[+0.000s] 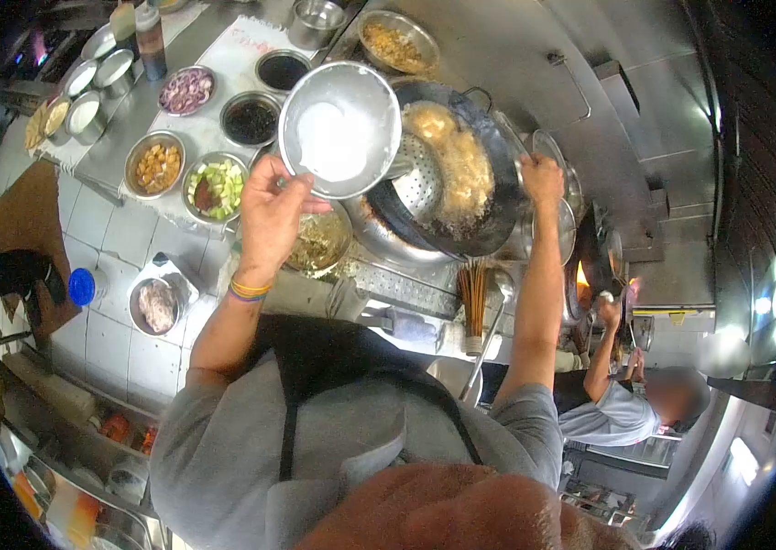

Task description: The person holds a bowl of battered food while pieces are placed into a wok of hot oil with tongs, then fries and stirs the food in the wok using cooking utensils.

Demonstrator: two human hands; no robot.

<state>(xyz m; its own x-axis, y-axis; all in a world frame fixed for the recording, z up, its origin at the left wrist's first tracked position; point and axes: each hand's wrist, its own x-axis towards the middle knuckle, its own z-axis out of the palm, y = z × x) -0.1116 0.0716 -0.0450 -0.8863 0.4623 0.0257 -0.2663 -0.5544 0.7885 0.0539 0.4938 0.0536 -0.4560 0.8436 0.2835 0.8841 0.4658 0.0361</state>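
My left hand [273, 215] grips the rim of a metal bowl [292, 137] with white contents, tilted beside the wok. Its thumb and fingers are closed on the near edge. At the right side of the dark wok [502, 211], my right hand [542, 178] is closed round something I cannot make out at the rim. Pale golden food [468, 174] bubbles in oil inside the wok. A perforated metal ladle [418, 179] lies against the wok's left side, partly behind the bowl.
Left of the wok stand bowls of green pieces [215, 187], brown cubes [157, 169] and dark liquid [250, 119]. Bamboo sticks [471, 307] and a long ladle [501, 286] are near my body. Another person [612, 412] works by a flame at the right.
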